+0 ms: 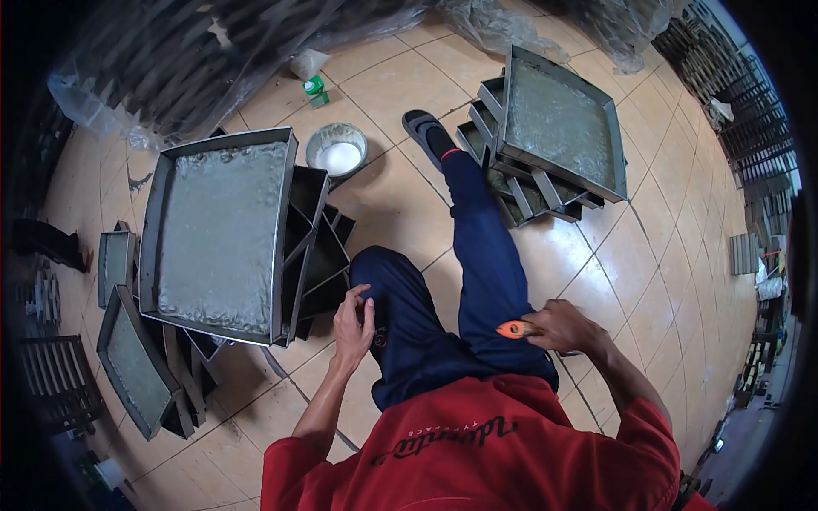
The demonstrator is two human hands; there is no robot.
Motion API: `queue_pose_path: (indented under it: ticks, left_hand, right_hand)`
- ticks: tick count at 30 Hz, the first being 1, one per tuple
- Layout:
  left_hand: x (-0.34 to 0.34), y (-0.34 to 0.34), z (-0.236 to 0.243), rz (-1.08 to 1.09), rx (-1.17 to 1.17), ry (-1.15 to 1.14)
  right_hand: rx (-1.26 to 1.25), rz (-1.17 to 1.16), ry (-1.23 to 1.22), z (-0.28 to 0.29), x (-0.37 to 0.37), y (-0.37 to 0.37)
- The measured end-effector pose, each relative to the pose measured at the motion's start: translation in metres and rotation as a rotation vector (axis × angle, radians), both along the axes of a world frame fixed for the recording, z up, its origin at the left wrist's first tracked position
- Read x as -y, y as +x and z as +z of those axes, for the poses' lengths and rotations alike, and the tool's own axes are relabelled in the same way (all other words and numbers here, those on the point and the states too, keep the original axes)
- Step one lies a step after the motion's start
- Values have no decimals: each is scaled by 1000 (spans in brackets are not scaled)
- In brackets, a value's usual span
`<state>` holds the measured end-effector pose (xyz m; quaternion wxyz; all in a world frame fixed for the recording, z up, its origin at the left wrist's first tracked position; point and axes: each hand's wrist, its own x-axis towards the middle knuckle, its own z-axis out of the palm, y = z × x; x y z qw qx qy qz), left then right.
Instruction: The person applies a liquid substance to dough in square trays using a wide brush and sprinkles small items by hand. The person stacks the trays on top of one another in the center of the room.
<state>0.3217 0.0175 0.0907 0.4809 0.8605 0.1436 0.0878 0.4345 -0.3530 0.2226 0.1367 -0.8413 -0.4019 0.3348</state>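
- Tiled floor (596,255) of beige squares underfoot, plastic-wrapped dark stacks (170,60) along the far edge, more dark racks (750,128) down the right edge.
- Large square metal tray (217,234) at the left, filled with a grey wet-looking mix, resting on a heap of empty dark moulds (319,247).
- Second filled tray (558,119) toward the far right, tilted on its own pile of moulds.
- Smaller filled moulds (128,362) leaning at the near left, beside the big tray's heap.
- Seated on the floor in a red shirt (477,447) and dark blue trousers (477,255), one leg stretched toward the far edge, ending in a dark sandal (423,129).
- Round bowl (336,152) with white contents between the two tray piles, near the sandal.
- Small green-and-white carton (316,90) just beyond the bowl.
- Left hand (352,322) resting on the bent left knee, fingers curled loosely, holding nothing visible, just beside the moulds under the big tray.
- Right hand (567,328) at the right thigh, closed around an orange-handled tool (517,329), its orange end poking out toward the leg; blade or tip too hidden to tell.
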Motion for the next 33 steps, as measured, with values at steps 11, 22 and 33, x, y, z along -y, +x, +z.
queue_pose_path:
  ticks: [11,22,33]
  left_hand:
    - [15,7,-15,247,30,-102]
    - [94,50,-22,429,-231,60]
    - [231,-22,74,1190,-293,409]
  right_hand:
    - [288,-593,-101,136,25,125]
    - [711,-227,284,28,-56,302]
    - [285,135,433,-22,-180,364]
